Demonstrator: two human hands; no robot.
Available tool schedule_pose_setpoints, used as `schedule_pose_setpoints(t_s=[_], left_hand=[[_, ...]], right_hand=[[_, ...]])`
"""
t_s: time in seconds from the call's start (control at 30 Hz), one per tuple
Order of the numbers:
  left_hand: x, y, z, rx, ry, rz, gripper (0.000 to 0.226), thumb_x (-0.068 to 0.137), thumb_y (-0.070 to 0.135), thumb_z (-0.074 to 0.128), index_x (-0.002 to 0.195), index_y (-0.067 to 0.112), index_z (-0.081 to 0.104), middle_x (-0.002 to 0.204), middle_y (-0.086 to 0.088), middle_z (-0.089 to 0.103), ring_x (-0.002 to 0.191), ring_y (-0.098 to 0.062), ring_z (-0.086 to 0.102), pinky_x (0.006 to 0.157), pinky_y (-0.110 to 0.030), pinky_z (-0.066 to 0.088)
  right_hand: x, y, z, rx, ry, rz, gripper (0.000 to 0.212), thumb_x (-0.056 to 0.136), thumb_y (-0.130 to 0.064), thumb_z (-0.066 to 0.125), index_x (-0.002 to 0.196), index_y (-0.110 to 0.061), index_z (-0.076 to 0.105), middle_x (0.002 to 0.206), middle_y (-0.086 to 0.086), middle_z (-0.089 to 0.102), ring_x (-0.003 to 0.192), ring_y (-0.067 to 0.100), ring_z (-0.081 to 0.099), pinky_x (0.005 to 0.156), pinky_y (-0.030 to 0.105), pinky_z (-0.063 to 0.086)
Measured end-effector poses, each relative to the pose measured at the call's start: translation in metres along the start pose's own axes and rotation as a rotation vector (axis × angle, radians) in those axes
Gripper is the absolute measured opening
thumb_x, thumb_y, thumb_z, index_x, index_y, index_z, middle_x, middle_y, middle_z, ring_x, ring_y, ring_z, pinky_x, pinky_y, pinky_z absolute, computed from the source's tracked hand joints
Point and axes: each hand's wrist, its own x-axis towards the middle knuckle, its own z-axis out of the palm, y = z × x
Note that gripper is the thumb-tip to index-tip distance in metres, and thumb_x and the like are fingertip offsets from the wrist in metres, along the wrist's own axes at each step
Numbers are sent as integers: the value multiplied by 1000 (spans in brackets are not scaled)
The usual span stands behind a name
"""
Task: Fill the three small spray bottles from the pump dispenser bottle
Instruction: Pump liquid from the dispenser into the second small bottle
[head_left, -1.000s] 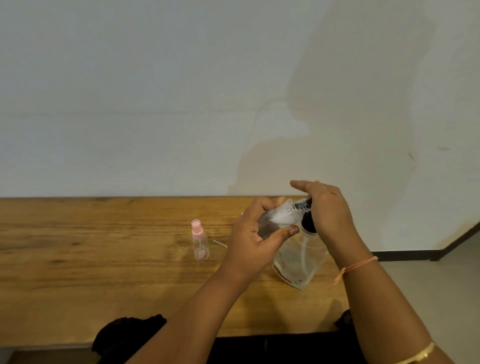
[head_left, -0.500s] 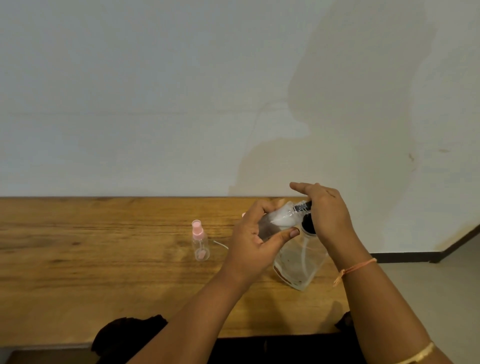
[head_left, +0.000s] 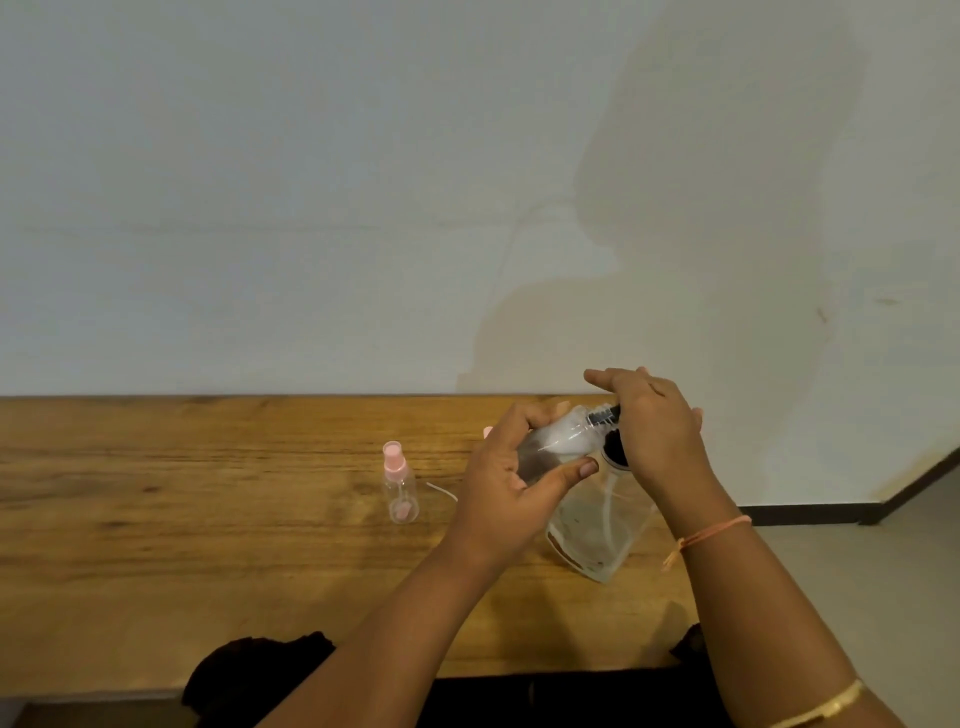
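My left hand (head_left: 511, 486) grips a small clear spray bottle (head_left: 558, 446), tilted with its mouth against the black nozzle of the pump dispenser. The pump dispenser bottle (head_left: 602, 525), clear with a black pump head, stands on the wooden table (head_left: 208, 519). My right hand (head_left: 652, 426) lies over the pump head, fingers bent over it. A second small spray bottle (head_left: 400, 488) with a pink cap stands upright to the left of my hands. A bit of pink (head_left: 487, 432) shows behind my left hand; what it belongs to is hidden.
A thin white tube (head_left: 441, 491) lies on the table between the pink-capped bottle and my left hand. The table's right edge is just past the dispenser. A plain wall stands behind the table. Dark cloth (head_left: 260, 675) shows at the near edge.
Almost nothing moved. My right hand shifted very slightly on the pump head, and my left hand still holds the small bottle at the nozzle.
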Motion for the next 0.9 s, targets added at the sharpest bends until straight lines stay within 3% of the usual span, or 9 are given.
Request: schedule_pose_setpoints(t_s=[0.13, 0.3, 0.43, 0.5, 0.6, 0.67, 0.73, 0.8, 0.9], left_hand=[[1, 2, -1, -36, 11, 24, 36, 71, 12, 77, 91, 35, 58, 92, 20, 66, 89, -1, 65, 73, -17, 52], [1, 0, 0, -6, 16, 14, 37, 72, 8, 74, 95, 30, 54, 94, 25, 64, 90, 2, 63, 74, -15, 51], [-3, -4, 0, 23, 20, -24, 40, 73, 15, 74, 93, 44, 56, 94, 25, 63, 89, 2, 62, 74, -21, 54], [-3, -3, 0, 26, 21, -14, 39, 74, 12, 75, 94, 38, 55, 93, 25, 63, 88, 2, 62, 74, -19, 53], [-1, 0, 0, 20, 27, 14, 39, 73, 7, 76, 95, 30, 55, 94, 20, 64, 91, 2, 62, 74, -13, 50], [0, 1, 0, 8, 32, 31, 40, 72, 6, 76, 95, 31, 56, 95, 13, 65, 92, 2, 62, 74, -12, 49], [1, 2, 0, -5, 24, 25, 42, 72, 4, 76, 95, 34, 56, 96, 17, 65, 92, 3, 62, 75, -13, 50], [1, 1, 0, -5, 14, 5, 42, 73, 2, 75, 96, 32, 55, 95, 26, 64, 92, 4, 62, 75, -14, 51], [1, -3, -1, 27, 12, -13, 39, 74, 9, 76, 95, 35, 56, 95, 22, 63, 93, 0, 62, 76, -20, 53]], right_hand=[[-1, -4, -6, 241, 42, 2, 43, 101, -15, 23, 123, -24, 58, 147, 1, 38, 143, 12, 15, 116, 47, -5], [0, -2, -1, 199, 27, 6, 43, 99, -8, 26, 126, -20, 57, 145, 8, 39, 142, 19, 19, 116, 49, 7], [-1, 2, 7, 101, 5, 4, 46, 99, -10, 21, 128, -20, 55, 143, 6, 41, 142, 21, 19, 115, 54, 2], [-3, 0, 5, 206, 17, 16, 46, 98, -21, 21, 124, -21, 58, 141, 7, 44, 140, 22, 24, 115, 52, 8], [-4, -5, -2, 381, 55, 44, 40, 100, -19, 27, 118, -23, 63, 141, 4, 44, 140, 17, 24, 116, 49, 6], [-3, -5, -5, 327, 63, 5, 42, 101, -19, 25, 120, -25, 61, 145, -2, 41, 141, 10, 18, 116, 47, -6], [0, -3, -6, 214, 59, -31, 45, 101, -17, 20, 124, -25, 57, 147, -5, 38, 142, 7, 13, 114, 46, -13], [1, 2, -4, 77, 42, -57, 45, 100, -9, 22, 130, -22, 52, 149, -1, 35, 144, 12, 10, 114, 50, -11], [3, 6, 3, -50, 23, -55, 48, 96, 4, 31, 136, -17, 45, 149, 11, 34, 144, 24, 12, 115, 56, 4]])
